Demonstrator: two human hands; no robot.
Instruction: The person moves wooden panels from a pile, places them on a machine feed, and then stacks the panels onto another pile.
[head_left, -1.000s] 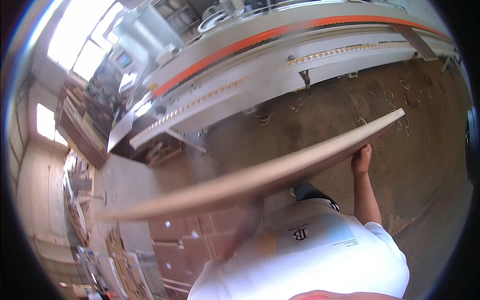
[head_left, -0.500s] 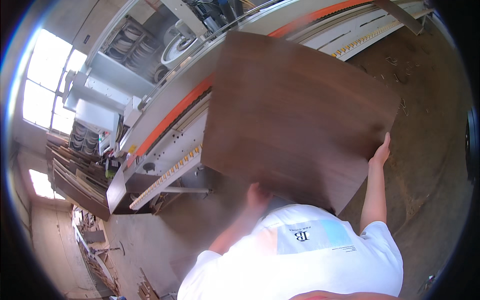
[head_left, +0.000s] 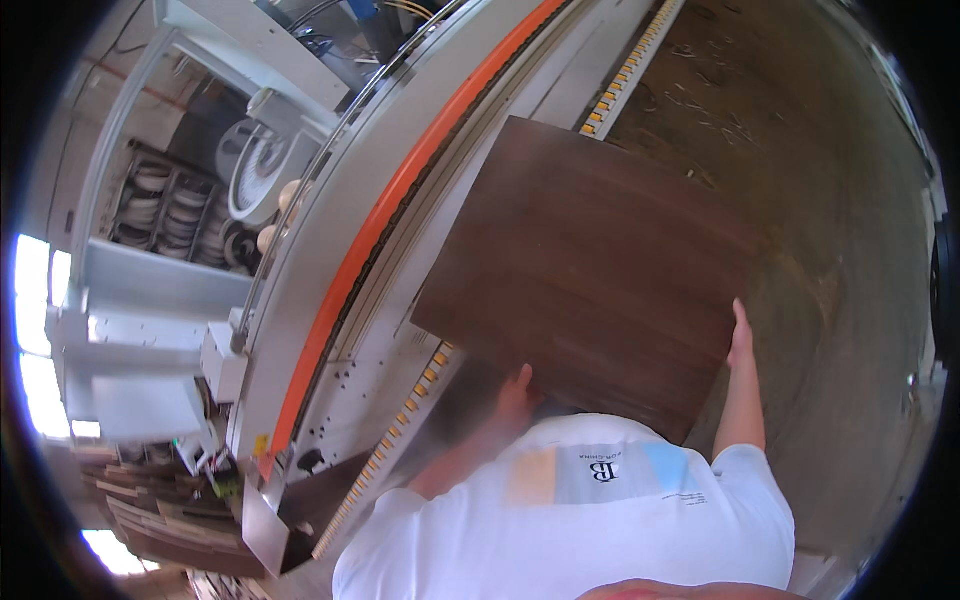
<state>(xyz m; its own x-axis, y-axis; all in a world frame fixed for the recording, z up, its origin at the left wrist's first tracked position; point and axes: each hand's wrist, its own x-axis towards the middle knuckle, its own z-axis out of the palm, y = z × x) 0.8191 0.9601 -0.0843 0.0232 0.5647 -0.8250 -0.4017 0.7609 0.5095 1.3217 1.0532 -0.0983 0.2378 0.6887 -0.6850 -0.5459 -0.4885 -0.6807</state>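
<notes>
A flat, dark brown wood-grain board [head_left: 590,270] lies across the front of me, its far left part over the bed of a long machine [head_left: 400,240]. My left hand [head_left: 515,390] is at the board's near edge, thumb up and fingers hidden under it. At the right edge is my right hand [head_left: 740,335], its palm and fingers pressed along that side. Between them the two hands hold the board, and its underside cannot be seen.
The machine carries an orange strip [head_left: 400,190] and a rail with yellow rollers [head_left: 400,415]. Rolls of edging [head_left: 165,215] sit on a rack at the far left. Stacked boards [head_left: 170,520] stand lower left. Scraps [head_left: 710,115] litter the floor at right.
The board has come down and closer to the machine's roller rail, looking smaller now. My view has turned, and both hands have kept their hold on the board.
</notes>
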